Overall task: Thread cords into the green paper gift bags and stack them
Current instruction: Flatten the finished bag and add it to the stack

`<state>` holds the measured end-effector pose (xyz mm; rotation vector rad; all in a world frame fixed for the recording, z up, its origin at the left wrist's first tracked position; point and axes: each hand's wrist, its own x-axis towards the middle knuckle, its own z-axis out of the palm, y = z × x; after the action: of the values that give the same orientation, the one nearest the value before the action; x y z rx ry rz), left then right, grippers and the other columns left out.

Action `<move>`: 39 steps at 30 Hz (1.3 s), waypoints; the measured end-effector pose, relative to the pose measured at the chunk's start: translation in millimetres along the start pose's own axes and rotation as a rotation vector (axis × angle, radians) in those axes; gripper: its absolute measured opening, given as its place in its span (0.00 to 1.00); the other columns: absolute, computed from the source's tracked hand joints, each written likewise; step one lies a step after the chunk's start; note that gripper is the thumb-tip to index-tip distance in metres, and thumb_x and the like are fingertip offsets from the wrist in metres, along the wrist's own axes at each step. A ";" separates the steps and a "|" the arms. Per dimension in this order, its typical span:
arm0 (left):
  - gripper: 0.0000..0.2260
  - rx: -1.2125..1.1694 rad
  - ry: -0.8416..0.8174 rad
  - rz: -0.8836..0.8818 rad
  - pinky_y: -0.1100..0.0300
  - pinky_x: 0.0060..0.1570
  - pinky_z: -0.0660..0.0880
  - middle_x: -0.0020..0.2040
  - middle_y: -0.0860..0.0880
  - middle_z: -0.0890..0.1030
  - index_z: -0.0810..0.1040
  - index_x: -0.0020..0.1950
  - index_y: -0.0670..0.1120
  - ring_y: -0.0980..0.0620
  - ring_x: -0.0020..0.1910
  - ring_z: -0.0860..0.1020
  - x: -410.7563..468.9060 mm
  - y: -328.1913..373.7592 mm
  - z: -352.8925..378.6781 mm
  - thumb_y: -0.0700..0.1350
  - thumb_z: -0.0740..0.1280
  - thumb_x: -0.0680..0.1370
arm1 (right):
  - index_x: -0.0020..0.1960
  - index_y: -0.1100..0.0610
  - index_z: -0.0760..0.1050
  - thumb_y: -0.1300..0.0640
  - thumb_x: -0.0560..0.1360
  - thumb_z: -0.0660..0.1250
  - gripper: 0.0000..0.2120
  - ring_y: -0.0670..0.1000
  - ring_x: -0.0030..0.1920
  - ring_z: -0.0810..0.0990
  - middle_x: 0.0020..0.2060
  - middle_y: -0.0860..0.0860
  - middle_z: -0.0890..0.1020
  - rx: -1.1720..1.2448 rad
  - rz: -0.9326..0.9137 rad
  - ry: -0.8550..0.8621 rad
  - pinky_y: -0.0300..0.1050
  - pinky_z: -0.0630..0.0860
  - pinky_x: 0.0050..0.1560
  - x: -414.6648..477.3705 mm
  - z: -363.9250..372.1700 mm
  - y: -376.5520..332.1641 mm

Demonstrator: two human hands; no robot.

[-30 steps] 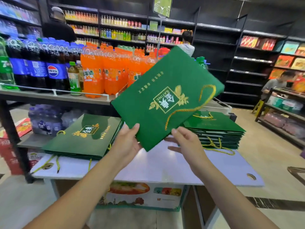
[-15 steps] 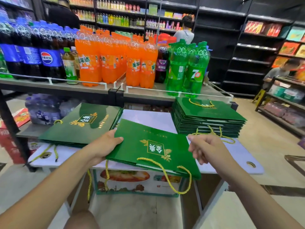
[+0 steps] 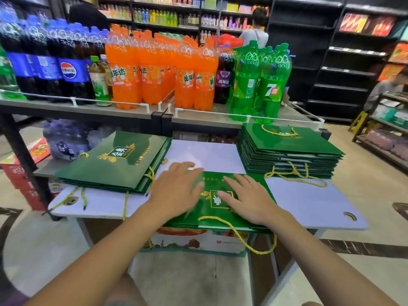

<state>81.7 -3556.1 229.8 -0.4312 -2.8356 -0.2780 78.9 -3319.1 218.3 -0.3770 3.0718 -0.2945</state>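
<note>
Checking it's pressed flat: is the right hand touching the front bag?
Touching. Head view: right hand lies flat on the front bag, partly covering its logo.

Bright shop light, blurred, edge-warped.

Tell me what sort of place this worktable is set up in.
Most likely a supermarket or convenience store aisle. Rows of large orange plastic soda bottles and green plastic soda bottles stand on a grey display shelf, and tall black wall shelves behind carry small bottled drinks.

Black store shelving (image 3: pixel 348 72) (soda bottles (image 3: pixel 154 74) in front), pale tiled floor (image 3: pixel 364 168)
</note>
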 end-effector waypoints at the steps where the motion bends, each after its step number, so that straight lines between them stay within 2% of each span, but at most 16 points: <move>1: 0.25 0.006 -0.084 0.025 0.43 0.76 0.60 0.83 0.51 0.57 0.59 0.82 0.60 0.46 0.82 0.53 4.7 2.9 8.0 0.61 0.52 0.84 | 0.83 0.39 0.49 0.18 0.69 0.34 0.48 0.54 0.83 0.47 0.84 0.48 0.51 -0.020 0.017 -0.032 0.63 0.49 0.81 0.9 1.8 -0.5; 3: 0.28 0.025 -0.252 0.003 0.39 0.80 0.45 0.85 0.53 0.46 0.51 0.83 0.63 0.47 0.83 0.42 10.6 1.6 24.3 0.66 0.47 0.83 | 0.83 0.36 0.44 0.17 0.68 0.35 0.47 0.54 0.83 0.43 0.84 0.47 0.47 -0.052 0.036 -0.066 0.65 0.43 0.81 0.8 6.0 -0.9; 6: 0.31 0.057 -0.355 -0.038 0.37 0.79 0.40 0.84 0.54 0.42 0.42 0.82 0.65 0.48 0.83 0.39 10.7 -3.8 42.4 0.71 0.41 0.80 | 0.81 0.33 0.41 0.17 0.69 0.36 0.43 0.54 0.83 0.40 0.84 0.45 0.44 -0.088 0.054 -0.080 0.68 0.39 0.80 0.2 14.8 0.6; 17: 0.31 0.094 -0.310 -0.021 0.39 0.80 0.42 0.85 0.54 0.44 0.41 0.82 0.64 0.49 0.83 0.41 9.9 -6.1 56.8 0.71 0.40 0.80 | 0.81 0.32 0.40 0.17 0.68 0.34 0.45 0.53 0.83 0.39 0.84 0.45 0.44 -0.144 0.064 -0.112 0.70 0.40 0.79 6.3 26.6 5.6; 23: 0.31 0.057 -0.244 -0.021 0.39 0.80 0.44 0.85 0.54 0.46 0.44 0.83 0.64 0.49 0.83 0.43 7.3 -6.9 57.7 0.71 0.42 0.80 | 0.82 0.35 0.44 0.18 0.68 0.33 0.46 0.53 0.83 0.42 0.84 0.45 0.47 -0.133 0.045 -0.032 0.69 0.42 0.79 3.8 27.9 5.7; 26: 0.31 0.021 -0.182 -0.023 0.39 0.79 0.48 0.85 0.53 0.49 0.48 0.83 0.63 0.49 0.83 0.45 5.1 -7.0 55.9 0.71 0.43 0.80 | 0.82 0.40 0.51 0.23 0.73 0.37 0.42 0.53 0.83 0.47 0.83 0.49 0.53 -0.067 0.069 0.127 0.64 0.46 0.81 -1.7 28.8 5.3; 29: 0.32 0.007 -0.073 -0.059 0.39 0.79 0.50 0.84 0.51 0.52 0.53 0.82 0.60 0.47 0.83 0.46 0.1 -5.0 52.3 0.69 0.44 0.79 | 0.82 0.47 0.56 0.27 0.75 0.39 0.42 0.56 0.82 0.51 0.82 0.55 0.58 -0.019 0.199 0.280 0.60 0.50 0.81 -7.4 28.7 7.7; 32: 0.33 -0.011 0.020 -0.125 0.40 0.79 0.53 0.84 0.48 0.52 0.56 0.82 0.56 0.39 0.83 0.48 -5.8 -2.1 47.8 0.66 0.48 0.78 | 0.83 0.53 0.55 0.27 0.76 0.43 0.44 0.59 0.80 0.59 0.79 0.58 0.65 -0.022 0.376 0.314 0.61 0.57 0.79 -10.6 23.5 15.6; 34: 0.31 -0.090 0.026 -0.158 0.42 0.77 0.59 0.84 0.48 0.51 0.56 0.82 0.55 0.39 0.82 0.49 -6.4 -1.3 46.2 0.62 0.54 0.81 | 0.82 0.55 0.55 0.29 0.79 0.49 0.41 0.60 0.76 0.66 0.76 0.57 0.70 0.044 0.440 0.298 0.60 0.64 0.74 -13.7 16.9 20.6; 36: 0.30 -0.156 0.032 -0.163 0.44 0.76 0.62 0.84 0.49 0.50 0.56 0.82 0.55 0.42 0.83 0.50 -6.1 -0.3 44.7 0.59 0.58 0.82 | 0.82 0.54 0.57 0.35 0.81 0.56 0.36 0.60 0.73 0.69 0.74 0.56 0.71 0.162 0.454 0.297 0.59 0.68 0.70 -17.0 10.6 23.8; 39: 0.29 -0.210 0.086 -0.157 0.45 0.75 0.64 0.84 0.51 0.51 0.58 0.81 0.55 0.46 0.83 0.52 -7.2 0.0 41.9 0.58 0.60 0.82 | 0.79 0.53 0.61 0.48 0.82 0.63 0.28 0.58 0.70 0.73 0.74 0.53 0.70 0.449 0.421 0.421 0.56 0.71 0.66 -18.7 0.4 27.9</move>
<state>78.9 -3548.5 188.0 -0.2302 -2.7698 -0.6146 90.4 -3288.1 212.8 0.3918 3.2108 -1.1295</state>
